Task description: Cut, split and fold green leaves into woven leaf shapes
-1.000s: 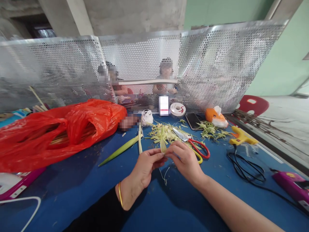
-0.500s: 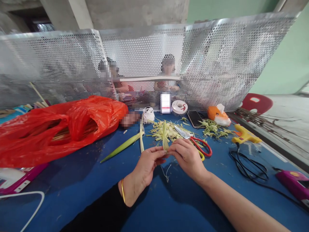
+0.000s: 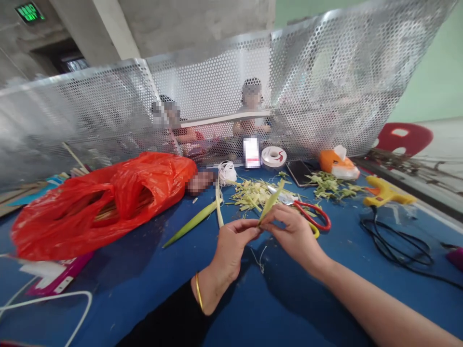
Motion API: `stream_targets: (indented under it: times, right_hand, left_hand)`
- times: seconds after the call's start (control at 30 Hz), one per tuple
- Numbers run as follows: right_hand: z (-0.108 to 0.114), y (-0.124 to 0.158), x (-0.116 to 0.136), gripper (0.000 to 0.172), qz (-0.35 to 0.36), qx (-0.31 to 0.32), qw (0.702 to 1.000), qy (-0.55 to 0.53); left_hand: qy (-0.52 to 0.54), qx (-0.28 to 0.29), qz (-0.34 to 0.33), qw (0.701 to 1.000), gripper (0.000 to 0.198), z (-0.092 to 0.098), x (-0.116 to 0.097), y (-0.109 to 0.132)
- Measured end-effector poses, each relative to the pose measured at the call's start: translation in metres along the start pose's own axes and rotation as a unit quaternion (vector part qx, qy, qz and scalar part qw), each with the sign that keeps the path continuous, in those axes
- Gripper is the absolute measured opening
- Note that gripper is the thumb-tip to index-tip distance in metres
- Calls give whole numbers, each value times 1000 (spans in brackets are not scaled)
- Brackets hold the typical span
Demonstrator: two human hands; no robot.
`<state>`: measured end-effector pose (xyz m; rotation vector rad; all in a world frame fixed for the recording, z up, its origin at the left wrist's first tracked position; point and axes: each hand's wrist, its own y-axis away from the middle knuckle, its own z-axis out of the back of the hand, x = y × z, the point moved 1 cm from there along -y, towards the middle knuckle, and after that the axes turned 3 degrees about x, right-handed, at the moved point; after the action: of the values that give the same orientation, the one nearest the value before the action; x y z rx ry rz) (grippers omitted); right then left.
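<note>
Between my two hands a narrow, pale green leaf piece (image 3: pixel 272 201) stands up, tilted to the right. My left hand (image 3: pixel 233 246) pinches its lower end with thumb and forefinger. The fingertips of my right hand (image 3: pixel 289 231) close on the same end, touching the left ones. A thin white thread (image 3: pixel 259 258) lies on the table below. Beyond my right hand are scissors with red and yellow handles (image 3: pixel 318 216), partly hidden by it. Left of my hands lie a long green husk leaf (image 3: pixel 190 224) and a pale strip (image 3: pixel 219 205).
A heap of leaf scraps (image 3: pixel 249 195) lies ahead, near white string (image 3: pixel 227 172), a ribbon spool (image 3: pixel 274 156) and a phone (image 3: pixel 300 172). A red plastic bag (image 3: pixel 104 202) fills the left; a yellow glue gun (image 3: pixel 388 192) with black cord sits right. Two people are behind the perforated screen (image 3: pixel 217 86).
The leaf piece has gone from nearly upright to leaning right. Both hands stay pinched together on its lower end. The whole view has tilted and shifted slightly.
</note>
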<state>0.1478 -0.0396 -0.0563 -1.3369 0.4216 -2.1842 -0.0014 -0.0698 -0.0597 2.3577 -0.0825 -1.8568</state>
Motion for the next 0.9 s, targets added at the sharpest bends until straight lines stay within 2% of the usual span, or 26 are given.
stream_targets:
  times: [0.1, 0.2, 0.3, 0.4, 0.5, 0.63, 0.73, 0.9]
  right_hand:
    - [0, 0, -3, 8, -105, -37, 993, -43]
    - [-2, 0, -3, 18, -203, -34, 965, -162]
    - [-7, -1, -1, 13, -224, 29, 937, -267]
    - [-10, 0, -1, 11, -217, 36, 933, -284]
    - [-10, 1, -3, 11, -183, 23, 954, -237]
    - [-6, 3, -1, 19, -36, 22, 995, -95]
    - [-3, 3, 1, 26, 54, 33, 998, -8]
    - [1, 1, 2, 23, 117, 38, 990, 65]
  left_hand:
    - [-15, -2, -11, 1000, 18, -1, 0, 0]
    - [-30, 1, -14, 999, 16, -2, -2, 0]
    - [-28, 0, -15, 1000, 21, -2, -4, -1]
    - [-18, -7, -15, 1000, 31, -2, -5, -2]
    - [-8, -7, -8, 1000, 36, -2, -5, -1]
    - [23, -15, 25, 999, 37, -2, -4, -2]
    - [42, -18, 53, 998, 33, -2, -5, -2]
    - [54, -11, 79, 995, 26, 0, -6, -1]
